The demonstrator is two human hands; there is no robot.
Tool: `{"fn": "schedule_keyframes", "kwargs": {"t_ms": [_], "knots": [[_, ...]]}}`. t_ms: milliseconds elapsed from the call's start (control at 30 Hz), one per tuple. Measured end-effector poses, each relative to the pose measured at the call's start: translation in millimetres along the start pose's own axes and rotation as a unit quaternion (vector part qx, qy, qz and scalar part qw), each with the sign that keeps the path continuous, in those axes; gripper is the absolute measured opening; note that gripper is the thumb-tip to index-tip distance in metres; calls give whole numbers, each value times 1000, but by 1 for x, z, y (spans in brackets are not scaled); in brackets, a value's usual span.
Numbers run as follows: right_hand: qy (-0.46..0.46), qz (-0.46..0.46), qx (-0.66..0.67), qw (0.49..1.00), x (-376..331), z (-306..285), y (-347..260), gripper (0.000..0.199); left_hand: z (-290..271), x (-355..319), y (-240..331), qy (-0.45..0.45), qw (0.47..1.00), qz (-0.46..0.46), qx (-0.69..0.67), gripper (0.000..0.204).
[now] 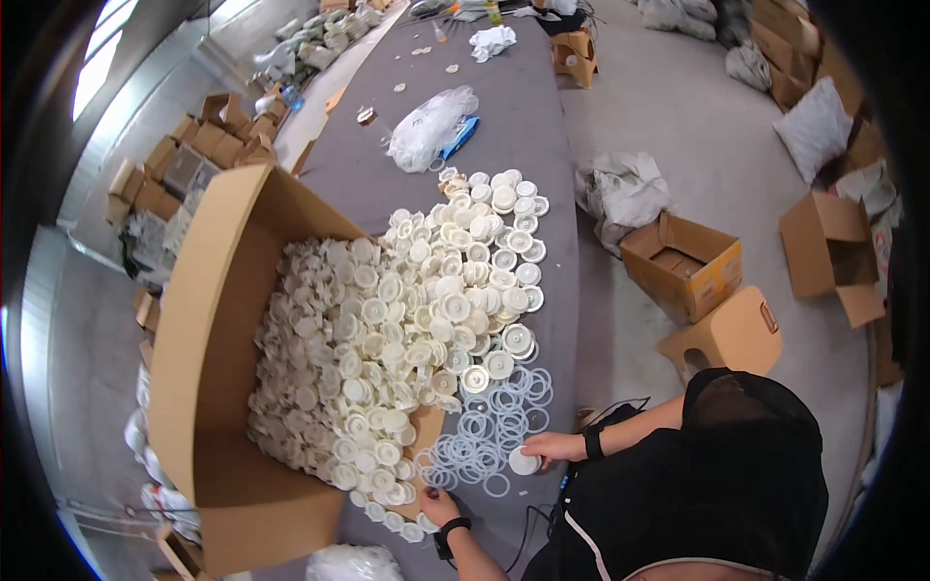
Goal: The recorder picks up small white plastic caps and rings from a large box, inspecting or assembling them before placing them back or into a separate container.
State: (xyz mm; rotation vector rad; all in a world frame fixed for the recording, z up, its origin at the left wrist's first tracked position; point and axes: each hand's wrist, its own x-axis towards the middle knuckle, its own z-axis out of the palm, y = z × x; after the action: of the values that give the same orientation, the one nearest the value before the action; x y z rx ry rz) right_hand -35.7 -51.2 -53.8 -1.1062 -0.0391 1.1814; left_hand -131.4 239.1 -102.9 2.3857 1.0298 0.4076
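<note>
My right hand (pixel 557 446) grips a round white plastic cap (pixel 524 461) by its edge, above the table's near right side. Beside it lies a loose heap of translucent rings (pixel 474 451). My left hand (pixel 439 506) is low over the table with its fingers curled, close to the rings and to a short row of white caps (pixel 393 521). Whatever its fingers may hold is too small to make out. A large pile of similar white caps (pixel 387 334) spills out of a tipped cardboard box (pixel 218 320) onto the grey tabletop (pixel 339 184).
Farther up the table are a clear plastic bag (pixel 431 126), a blue packet (pixel 460 137) and a crumpled white cloth (pixel 492 43). On the floor to the right stand an open carton (pixel 683 266) and a tan stool (pixel 728 334). Cartons (pixel 213 140) are stacked at the left.
</note>
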Motion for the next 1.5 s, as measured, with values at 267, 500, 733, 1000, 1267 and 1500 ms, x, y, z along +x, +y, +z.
{"fn": "schedule_keyframes", "kwargs": {"t_ms": [267, 500, 733, 1000, 1267, 1500], "knots": [[-6, -34, -4, 999, 12, -7, -10, 32, 7, 6, -4, 37, 999, 23, -29, 17], [113, -36, 133, 984, -2, -12, -3, 24, 9, -47, 65, -87, 885, -189, -416, 16], [81, -35, 71, 994, 7, -4, 4, 25, -14, -66, 103, -316, 749, -262, -521, 41], [-2, -53, 231, 971, 2, 3, -8, 22, -1, -71, 139, -310, 722, -277, -554, 14], [-30, -51, 245, 968, 17, -10, -5, 21, -7, -74, 159, -290, 701, -269, -593, 9], [-31, -20, 283, 958, 27, 3, -20, 15, -12, -64, 144, -286, 640, -220, -679, 8]]}}
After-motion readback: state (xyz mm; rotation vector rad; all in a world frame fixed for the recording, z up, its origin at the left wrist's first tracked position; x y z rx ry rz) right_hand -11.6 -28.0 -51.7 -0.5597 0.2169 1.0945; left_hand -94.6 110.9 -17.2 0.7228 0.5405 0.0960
